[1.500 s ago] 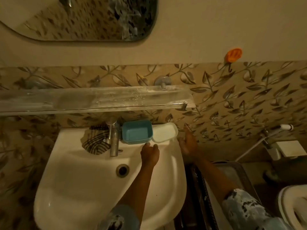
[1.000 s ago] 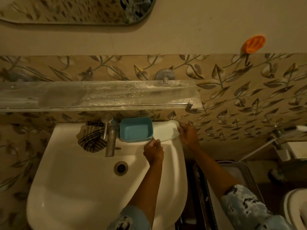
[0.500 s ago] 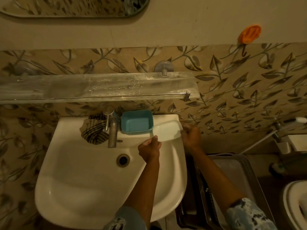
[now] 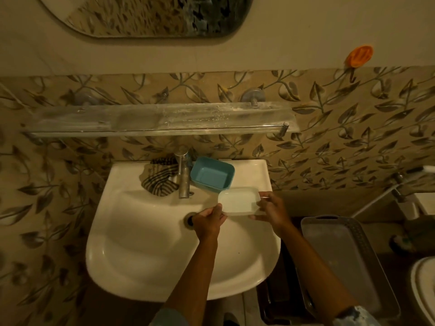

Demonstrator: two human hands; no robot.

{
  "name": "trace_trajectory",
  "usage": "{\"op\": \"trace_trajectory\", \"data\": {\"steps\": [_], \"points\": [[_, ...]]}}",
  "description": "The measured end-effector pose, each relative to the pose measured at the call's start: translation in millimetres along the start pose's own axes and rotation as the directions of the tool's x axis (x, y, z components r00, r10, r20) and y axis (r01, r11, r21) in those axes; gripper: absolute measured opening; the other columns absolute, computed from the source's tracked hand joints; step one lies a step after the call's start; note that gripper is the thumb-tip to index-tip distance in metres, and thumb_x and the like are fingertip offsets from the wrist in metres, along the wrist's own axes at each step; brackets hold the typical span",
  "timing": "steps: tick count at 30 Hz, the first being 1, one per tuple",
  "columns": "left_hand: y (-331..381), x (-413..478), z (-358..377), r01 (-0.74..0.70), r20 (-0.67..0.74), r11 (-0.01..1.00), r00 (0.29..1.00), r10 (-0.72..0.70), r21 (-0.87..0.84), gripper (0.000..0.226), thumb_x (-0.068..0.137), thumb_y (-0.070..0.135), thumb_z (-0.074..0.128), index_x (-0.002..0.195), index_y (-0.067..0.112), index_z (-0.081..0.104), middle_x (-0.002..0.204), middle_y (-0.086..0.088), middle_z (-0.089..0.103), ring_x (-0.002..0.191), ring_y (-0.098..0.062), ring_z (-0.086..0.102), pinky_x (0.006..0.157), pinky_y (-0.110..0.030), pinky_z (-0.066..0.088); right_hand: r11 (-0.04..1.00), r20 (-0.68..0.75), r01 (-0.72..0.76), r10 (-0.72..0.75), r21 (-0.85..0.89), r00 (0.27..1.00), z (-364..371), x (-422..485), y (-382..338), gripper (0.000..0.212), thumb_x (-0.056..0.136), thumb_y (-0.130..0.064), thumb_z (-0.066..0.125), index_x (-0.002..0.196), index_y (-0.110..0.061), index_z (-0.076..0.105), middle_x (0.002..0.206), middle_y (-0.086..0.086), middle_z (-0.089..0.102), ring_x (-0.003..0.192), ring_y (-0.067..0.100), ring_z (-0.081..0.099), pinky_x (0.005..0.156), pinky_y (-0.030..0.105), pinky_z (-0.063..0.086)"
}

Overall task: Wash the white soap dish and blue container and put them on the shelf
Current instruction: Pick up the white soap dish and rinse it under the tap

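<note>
The white soap dish (image 4: 239, 200) is held above the right side of the white sink (image 4: 146, 250). My right hand (image 4: 270, 209) grips its right end and my left hand (image 4: 208, 220) holds its lower left corner. The blue container (image 4: 211, 177) sits tilted on the sink's back ledge, just right of the metal tap (image 4: 184, 176). The glass shelf (image 4: 160, 120) runs along the wall above the sink, with nothing on it.
A striped cloth (image 4: 160, 178) lies on the ledge left of the tap. The drain (image 4: 189, 220) is partly behind my left hand. A grey plastic basket (image 4: 343, 255) stands right of the sink, a toilet (image 4: 423, 290) further right. An orange holder (image 4: 360, 55) hangs on the wall.
The soap dish has come off the ledge and moved toward me over the basin. Both hands now hold it. The blue container has shifted and tilted beside the tap.
</note>
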State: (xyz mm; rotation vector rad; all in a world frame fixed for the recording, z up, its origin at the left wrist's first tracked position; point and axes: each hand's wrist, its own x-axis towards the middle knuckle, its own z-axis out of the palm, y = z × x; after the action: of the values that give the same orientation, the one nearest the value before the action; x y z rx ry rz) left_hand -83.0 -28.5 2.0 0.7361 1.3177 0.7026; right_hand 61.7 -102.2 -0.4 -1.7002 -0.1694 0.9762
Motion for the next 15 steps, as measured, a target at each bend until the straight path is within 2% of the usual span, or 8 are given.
{"op": "trace_trajectory", "data": {"steps": [4,7,15], "points": [[9,7,-4,0.014,0.016,0.999,1.0,-0.015,0.039,0.032,0.084,0.002,0.066,0.109,-0.016,0.059,0.102,-0.029,0.065,0.089,-0.038,0.066,0.08,-0.04,0.055,1.0,0.001,0.018,-0.018,0.026,1.0,9,-4,4,0.024,0.092,0.001,0.049,0.113,-0.006,0.057,0.121,0.019,0.054,0.105,0.038,0.059,0.064,0.043,0.061],[14,14,-3,0.017,0.026,0.997,0.999,-0.019,0.076,0.033,0.083,0.002,0.067,0.11,-0.015,0.059,0.105,-0.03,0.065,0.095,-0.042,0.065,0.078,-0.039,0.055,0.998,-0.01,0.053,-0.053,0.023,0.999,15,-6,1,0.031,0.092,0.002,0.047,0.117,-0.012,0.058,0.12,0.015,0.055,0.106,0.036,0.057,0.06,0.038,0.061],[22,34,8,0.003,0.096,0.983,0.995,-0.021,0.183,0.028,0.082,0.003,0.069,0.108,-0.007,0.063,0.109,-0.024,0.066,0.094,-0.035,0.067,0.075,-0.034,0.057,0.996,-0.043,0.023,-0.02,0.089,0.999,14,0,-8,0.036,0.091,0.006,0.046,0.121,-0.011,0.055,0.116,0.015,0.053,0.101,0.035,0.057,0.061,0.04,0.061]]}}
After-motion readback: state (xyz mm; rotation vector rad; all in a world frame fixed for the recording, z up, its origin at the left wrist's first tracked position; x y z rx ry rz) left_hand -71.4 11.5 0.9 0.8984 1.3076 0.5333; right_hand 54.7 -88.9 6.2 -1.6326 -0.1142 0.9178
